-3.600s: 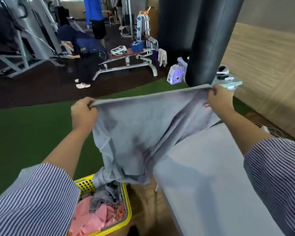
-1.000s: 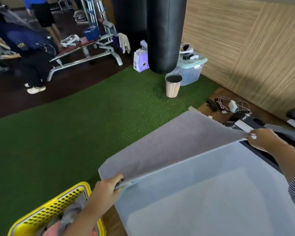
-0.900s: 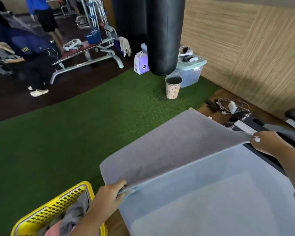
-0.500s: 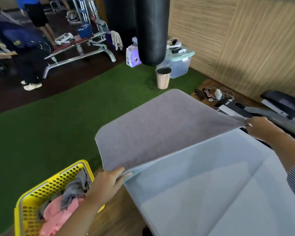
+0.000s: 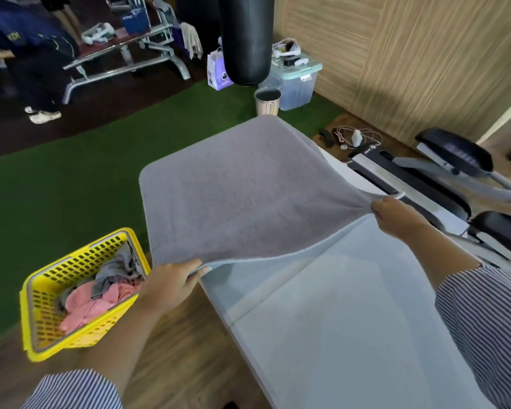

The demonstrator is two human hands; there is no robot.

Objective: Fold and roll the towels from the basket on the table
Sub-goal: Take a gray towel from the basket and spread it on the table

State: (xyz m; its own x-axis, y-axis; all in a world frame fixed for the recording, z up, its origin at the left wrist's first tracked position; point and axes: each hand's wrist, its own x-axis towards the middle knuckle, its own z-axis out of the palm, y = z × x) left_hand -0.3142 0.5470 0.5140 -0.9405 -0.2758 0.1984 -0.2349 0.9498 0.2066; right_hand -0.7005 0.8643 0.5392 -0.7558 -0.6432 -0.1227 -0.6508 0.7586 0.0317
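A grey towel is spread out flat over the far part of the pale table, its near edge lifted above the top. My left hand pinches the near left corner. My right hand grips the near right corner. A yellow basket stands on the floor to the left of the table, with pink and grey towels inside.
A black punching bag hangs beyond the table, with a bin and a clear storage box under it. An exercise machine stands right of the table. A person stands by a bench at far left.
The towel, first held up over the basket, now lies stretched over the table. In the last second it has spread farther across the top while both hands keep its near corners.
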